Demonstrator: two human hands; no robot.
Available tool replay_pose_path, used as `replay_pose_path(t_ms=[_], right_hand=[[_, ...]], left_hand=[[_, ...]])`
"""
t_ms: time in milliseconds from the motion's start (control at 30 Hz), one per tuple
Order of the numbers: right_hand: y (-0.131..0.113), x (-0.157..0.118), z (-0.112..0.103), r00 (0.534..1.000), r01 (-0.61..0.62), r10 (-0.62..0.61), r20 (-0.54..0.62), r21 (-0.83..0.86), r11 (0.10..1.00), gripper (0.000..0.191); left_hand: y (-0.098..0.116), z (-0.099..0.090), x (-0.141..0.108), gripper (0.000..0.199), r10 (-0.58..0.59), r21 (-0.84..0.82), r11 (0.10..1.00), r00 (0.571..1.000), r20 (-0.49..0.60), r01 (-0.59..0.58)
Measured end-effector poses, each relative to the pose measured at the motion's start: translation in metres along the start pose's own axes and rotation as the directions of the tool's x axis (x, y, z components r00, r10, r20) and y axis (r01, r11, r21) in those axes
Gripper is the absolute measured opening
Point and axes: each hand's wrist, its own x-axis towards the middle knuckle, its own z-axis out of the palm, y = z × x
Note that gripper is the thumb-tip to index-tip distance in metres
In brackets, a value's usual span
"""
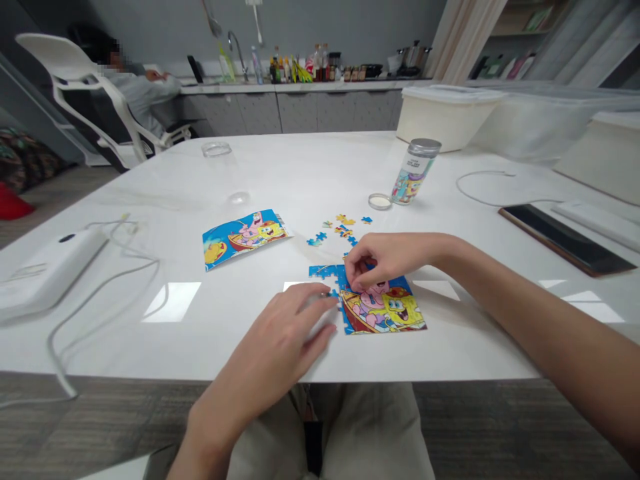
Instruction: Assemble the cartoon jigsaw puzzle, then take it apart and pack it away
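Note:
A partly joined jigsaw puzzle (383,310) with a yellow and a pink cartoon figure lies near the table's front edge. Over its upper left part, my right hand (373,259) is closed, thumb and fingers brought together; whatever is between them is hidden. My left hand (287,333) rests by the puzzle's left side, fingers apart, fingertips at its jagged edge. Several loose puzzle pieces (318,239) are scattered just beyond the puzzle. To their left is a creased picture sheet (245,237) with the same cartoon scene.
A clear jar with a silver lid (417,170) stands beyond the pieces, beside a round lid (380,201). A phone (563,237) lies at right, a white power strip (50,267) with cables at left. Storage boxes (447,117) line the back right. A person (143,93) sits far left.

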Motion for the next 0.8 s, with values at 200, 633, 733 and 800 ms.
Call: replay_pose_path(t_ms=[200, 633, 733, 800], right_hand=[[0.001, 0.001, -0.001, 1.000, 0.013, -0.014, 0.020, 0.026, 1.000, 0.023], [0.002, 0.001, 0.000, 1.000, 0.022, -0.023, 0.020, 0.025, 0.999, 0.024], [0.002, 0.001, 0.000, 1.000, 0.005, -0.005, 0.022, 0.014, 1.000, 0.025], [0.003, 0.001, 0.000, 1.000, 0.000, 0.000, 0.024, 0.018, 1.000, 0.025]], left_hand=[[0.000, 0.002, 0.007, 0.019, -0.026, 0.010, 1.000, 1.000, -0.004, 0.026], [-0.002, 0.009, 0.020, 0.011, -0.111, -0.113, 0.989, 0.987, -0.119, 0.098], [-0.003, 0.009, 0.021, 0.012, -0.061, -0.101, 0.994, 0.994, -0.089, 0.052], [-0.004, 0.010, 0.022, 0.014, -0.029, -0.099, 0.995, 0.995, -0.094, 0.020]])
